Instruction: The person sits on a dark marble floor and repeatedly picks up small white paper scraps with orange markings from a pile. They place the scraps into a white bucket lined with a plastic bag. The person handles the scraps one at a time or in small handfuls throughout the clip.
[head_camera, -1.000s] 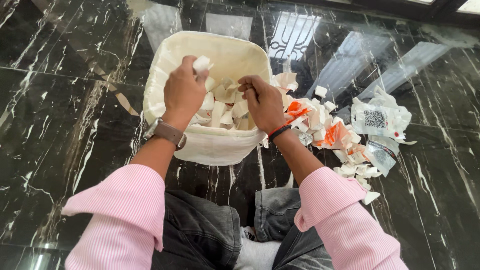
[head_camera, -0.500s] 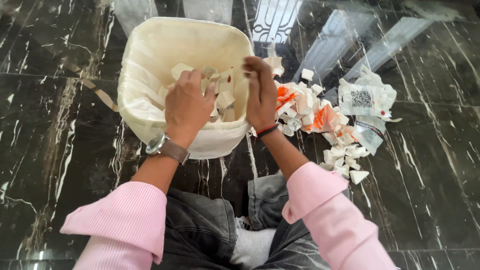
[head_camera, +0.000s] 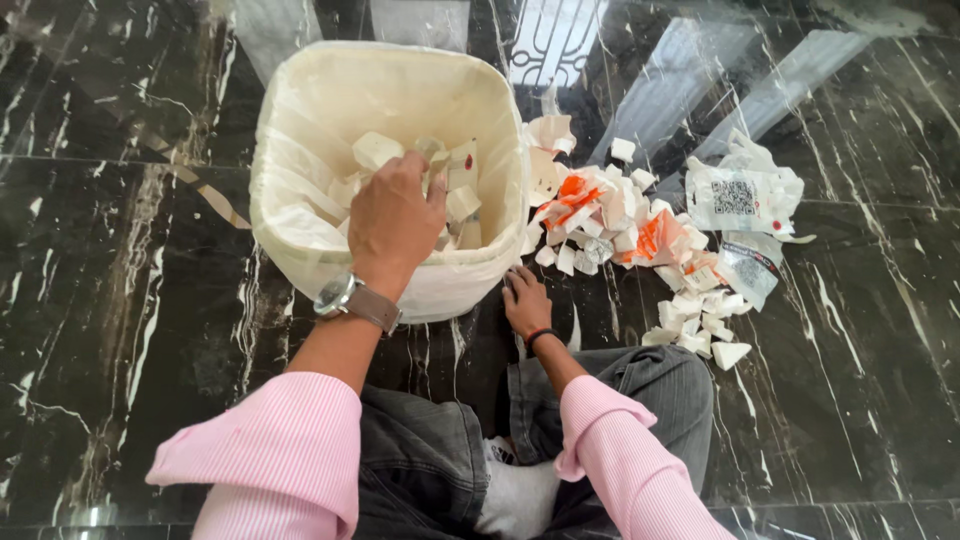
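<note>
Left hand (head_camera: 395, 222) curled over the cream lined bin (head_camera: 300, 160), fingertips buried among paper scraps (head_camera: 460, 205), grip hard to tell, right hand (head_camera: 526, 303) flat and empty on the floor (head_camera: 120, 300), torn paper pile (head_camera: 640, 240) beside it, legs cut off below

Glossy black marble floor (head_camera: 120, 300) carries a cream lined bin (head_camera: 300, 215), with torn paper scraps (head_camera: 640, 240) heaped just beside it.

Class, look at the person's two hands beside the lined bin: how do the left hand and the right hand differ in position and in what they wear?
The left hand is raised over the bin, fingers down among the paper scraps; the right hand lies low on the dark marble floor beside the bin. The left wrist carries a watch; the right wrist a thin dark band. Both arms wear pink striped sleeves.
</note>
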